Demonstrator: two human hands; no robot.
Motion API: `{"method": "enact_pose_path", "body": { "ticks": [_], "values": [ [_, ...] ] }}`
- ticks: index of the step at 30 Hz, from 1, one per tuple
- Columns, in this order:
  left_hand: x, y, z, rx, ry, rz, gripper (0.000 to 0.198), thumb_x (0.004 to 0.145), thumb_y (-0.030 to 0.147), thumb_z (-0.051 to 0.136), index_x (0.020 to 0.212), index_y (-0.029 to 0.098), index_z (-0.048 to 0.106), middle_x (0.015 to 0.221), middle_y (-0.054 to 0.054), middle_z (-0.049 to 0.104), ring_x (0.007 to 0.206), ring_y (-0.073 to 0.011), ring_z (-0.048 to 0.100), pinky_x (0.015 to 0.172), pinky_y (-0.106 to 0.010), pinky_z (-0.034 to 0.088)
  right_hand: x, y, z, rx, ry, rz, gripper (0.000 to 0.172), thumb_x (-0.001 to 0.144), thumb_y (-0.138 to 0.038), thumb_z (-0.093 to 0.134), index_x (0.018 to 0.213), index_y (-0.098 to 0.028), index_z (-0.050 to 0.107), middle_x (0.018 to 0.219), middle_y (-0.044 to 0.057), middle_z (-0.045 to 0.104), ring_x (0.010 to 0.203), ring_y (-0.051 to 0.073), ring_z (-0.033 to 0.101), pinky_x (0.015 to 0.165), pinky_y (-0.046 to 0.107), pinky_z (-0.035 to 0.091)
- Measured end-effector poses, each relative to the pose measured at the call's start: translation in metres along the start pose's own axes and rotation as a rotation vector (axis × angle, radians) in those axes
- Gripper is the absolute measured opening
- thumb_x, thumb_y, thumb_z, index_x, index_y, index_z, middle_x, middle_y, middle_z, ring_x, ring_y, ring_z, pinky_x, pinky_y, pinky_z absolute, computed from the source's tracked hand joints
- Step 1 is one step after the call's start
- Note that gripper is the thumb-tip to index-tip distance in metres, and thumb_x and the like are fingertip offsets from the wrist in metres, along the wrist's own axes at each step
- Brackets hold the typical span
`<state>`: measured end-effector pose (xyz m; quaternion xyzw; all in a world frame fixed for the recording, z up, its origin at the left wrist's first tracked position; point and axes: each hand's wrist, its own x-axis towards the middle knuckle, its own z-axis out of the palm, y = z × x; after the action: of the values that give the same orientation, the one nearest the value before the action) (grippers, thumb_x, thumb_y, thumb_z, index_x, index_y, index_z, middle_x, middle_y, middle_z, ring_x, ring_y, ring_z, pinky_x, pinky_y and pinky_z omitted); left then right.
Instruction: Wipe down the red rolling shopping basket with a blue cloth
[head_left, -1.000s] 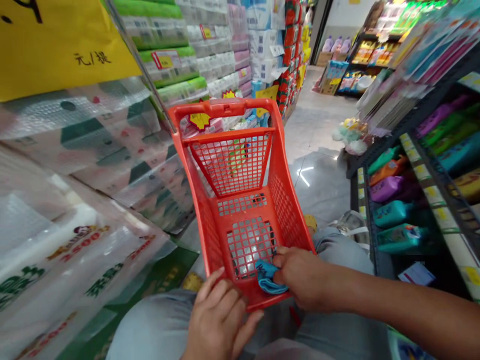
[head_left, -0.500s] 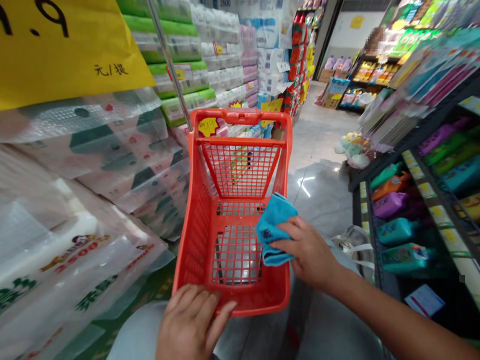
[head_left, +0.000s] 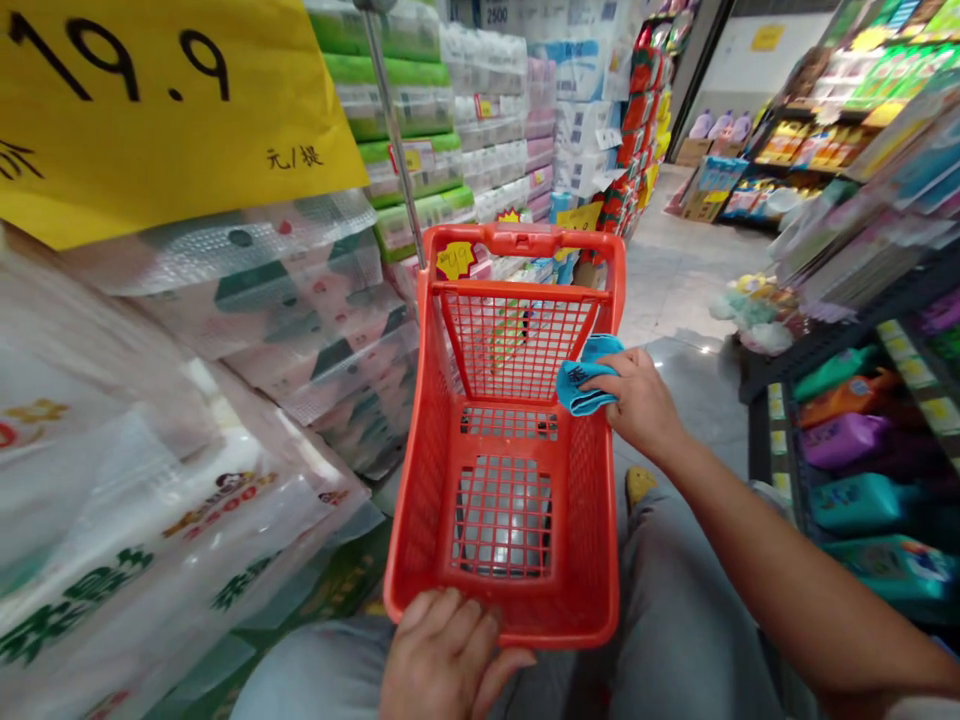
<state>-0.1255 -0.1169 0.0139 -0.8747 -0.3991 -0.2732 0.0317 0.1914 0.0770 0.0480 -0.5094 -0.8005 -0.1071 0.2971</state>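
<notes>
Plastic-wrapped tissue packs [head_left: 247, 300] tower at left. The left hand [head_left: 442, 660] curls over the near rim of a red plastic shopping basket [head_left: 517, 240], held above the person's legs [head_left: 675, 620]; the right hand [head_left: 637, 400] grips a blue cloth [head_left: 585, 380] on its right rim, beside shelved bottles [head_left: 847, 445] cut off by the frame.

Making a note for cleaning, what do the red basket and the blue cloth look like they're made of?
The red basket looks like moulded plastic: slightly glossy, with rounded rims and a one-piece grid of square holes. The blue cloth looks like a soft microfibre-type fabric, matte and slightly fuzzy, bunching where the right hand holds it. The exact fibre can't be told from here.
</notes>
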Motion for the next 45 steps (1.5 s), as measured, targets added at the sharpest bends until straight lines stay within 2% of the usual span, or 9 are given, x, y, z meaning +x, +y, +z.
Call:
{"method": "enact_pose_path", "body": {
  "ticks": [5, 11, 15, 21, 27, 30, 35, 40, 45],
  "values": [
    [-0.002, 0.008, 0.005, 0.030, 0.017, -0.021, 0.038, 0.099, 0.051, 0.047, 0.085, 0.020, 0.064, 0.072, 0.002, 0.068, 0.066, -0.0158, 0.057, 0.066, -0.034, 0.036, -0.019, -0.019, -0.002, 0.070, 0.048, 0.041, 0.043, 0.067, 0.003, 0.051, 0.085, -0.024, 0.080, 0.105, 0.007, 0.070, 0.097, 0.025, 0.048, 0.090, 0.042, 0.046],
    [-0.008, 0.016, 0.002, 0.038, 0.003, -0.082, 0.041, 0.097, 0.054, 0.048, 0.080, 0.020, 0.063, 0.068, 0.002, 0.063, 0.066, -0.0152, 0.055, 0.067, -0.034, 0.034, -0.067, -0.063, -0.019, 0.135, -0.071, -0.008, 0.046, 0.065, 0.003, 0.050, 0.086, -0.026, 0.079, 0.107, 0.005, 0.070, 0.101, 0.025, 0.048, 0.091, 0.042, 0.045],
    [-0.010, 0.021, 0.001, -0.002, 0.014, -0.089, 0.046, 0.096, 0.057, 0.049, 0.071, 0.019, 0.059, 0.064, 0.002, 0.060, 0.064, -0.0149, 0.051, 0.070, -0.033, 0.034, -0.067, -0.062, -0.027, 0.087, -0.166, -0.040, 0.040, 0.071, 0.001, 0.053, 0.085, -0.026, 0.079, 0.102, 0.005, 0.071, 0.098, 0.025, 0.048, 0.089, 0.040, 0.044],
    [-0.021, 0.006, -0.003, -0.017, 0.052, -0.105, 0.053, 0.091, 0.066, 0.048, 0.074, 0.019, 0.064, 0.063, 0.002, 0.060, 0.070, -0.0141, 0.055, 0.095, -0.037, 0.039, -0.063, -0.074, -0.030, 0.059, -0.239, -0.107, 0.032, 0.073, -0.001, 0.056, 0.072, -0.027, 0.076, 0.085, 0.005, 0.067, 0.090, 0.025, 0.048, 0.081, 0.038, 0.043],
    [-0.028, -0.006, -0.023, 0.002, 0.076, -0.235, 0.044, 0.094, 0.061, 0.052, 0.085, 0.021, 0.069, 0.080, -0.001, 0.071, 0.095, -0.0200, 0.064, 0.113, -0.053, 0.031, -0.092, -0.112, -0.036, 0.144, -0.181, -0.142, 0.046, 0.073, 0.005, 0.053, 0.092, -0.028, 0.077, 0.107, 0.004, 0.069, 0.103, 0.026, 0.048, 0.088, 0.039, 0.044],
    [-0.025, 0.020, -0.019, 0.012, 0.121, -0.192, 0.036, 0.095, 0.055, 0.054, 0.105, 0.023, 0.068, 0.095, -0.003, 0.074, 0.101, -0.0210, 0.065, 0.117, -0.057, 0.030, -0.079, -0.099, -0.032, 0.127, -0.153, -0.116, 0.050, 0.075, 0.006, 0.052, 0.100, -0.029, 0.078, 0.114, 0.004, 0.068, 0.105, 0.025, 0.048, 0.089, 0.040, 0.045],
    [-0.013, 0.056, 0.002, 0.047, 0.164, -0.148, 0.035, 0.098, 0.048, 0.053, 0.116, 0.020, 0.063, 0.097, -0.004, 0.073, 0.091, -0.0185, 0.068, 0.107, -0.046, 0.047, -0.044, -0.059, -0.024, 0.043, 0.010, 0.065, 0.044, 0.078, 0.003, 0.050, 0.095, -0.025, 0.080, 0.107, 0.008, 0.069, 0.097, 0.025, 0.047, 0.086, 0.040, 0.046],
    [0.004, 0.041, 0.015, 0.077, 0.165, -0.145, 0.027, 0.097, 0.046, 0.053, 0.092, 0.023, 0.067, 0.075, 0.001, 0.065, 0.073, -0.0163, 0.063, 0.091, -0.039, 0.050, -0.053, -0.066, -0.022, 0.097, -0.007, 0.028, 0.042, 0.073, 0.004, 0.052, 0.086, -0.026, 0.078, 0.096, 0.005, 0.069, 0.094, 0.023, 0.047, 0.083, 0.038, 0.047],
    [0.008, 0.023, 0.028, 0.063, 0.162, -0.114, 0.040, 0.101, 0.044, 0.046, 0.071, 0.021, 0.059, 0.066, 0.001, 0.059, 0.066, -0.0145, 0.057, 0.082, -0.033, 0.046, -0.063, -0.063, -0.020, 0.193, 0.010, 0.042, 0.049, 0.062, 0.005, 0.050, 0.088, -0.026, 0.077, 0.102, 0.003, 0.068, 0.097, 0.024, 0.048, 0.087, 0.041, 0.047]
  ]
}}
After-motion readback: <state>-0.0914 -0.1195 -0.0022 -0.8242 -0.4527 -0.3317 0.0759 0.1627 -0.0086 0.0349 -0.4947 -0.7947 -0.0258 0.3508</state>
